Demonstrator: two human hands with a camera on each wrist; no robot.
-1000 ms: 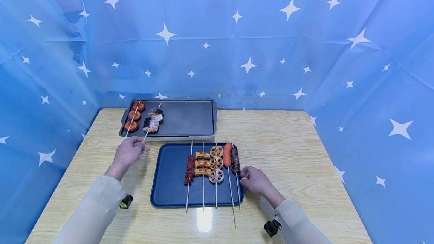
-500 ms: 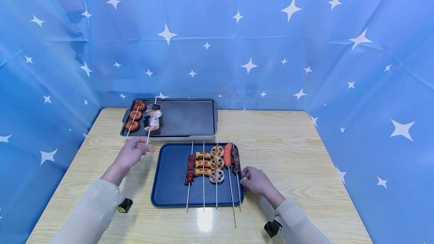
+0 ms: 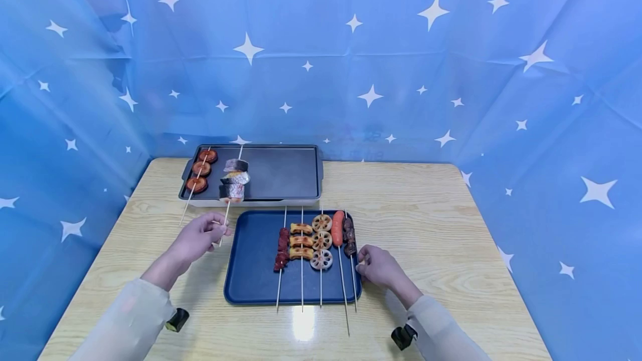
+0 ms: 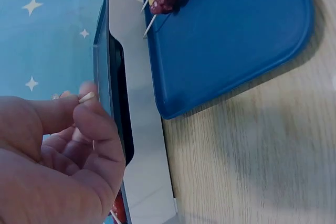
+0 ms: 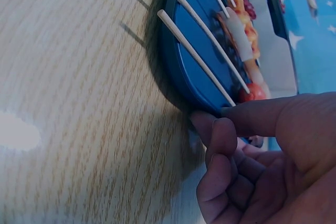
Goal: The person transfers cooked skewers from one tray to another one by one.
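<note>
My left hand (image 3: 199, 238) pinches the lower stick of a fish skewer (image 3: 233, 178), with chunks that have dark skin. These chunks appear over the left part of the dark griddle (image 3: 283, 174), seemingly raised off it. In the left wrist view the stick's end (image 4: 87, 97) pokes out between thumb and finger. At the right edge of the blue tray (image 3: 251, 255), my right hand (image 3: 381, 268) grips the rim. The right wrist view has the thumb on the rim and curled fingers (image 5: 220, 140) outside it. Beside that hand lies a dark meat skewer (image 3: 349, 238).
On the tray are a sausage skewer (image 3: 337, 228), lotus root slices (image 3: 321, 260), a yellow grilled skewer (image 3: 301, 242) and a red meat skewer (image 3: 282, 249). Their sticks overhang the front rim. A skewer of round brown slices (image 3: 197, 185) lies on the griddle's left side.
My left hand has drawn back towards me and slightly right with the fish skewer, which now looks larger and higher. The right hand stays at the tray's edge.
</note>
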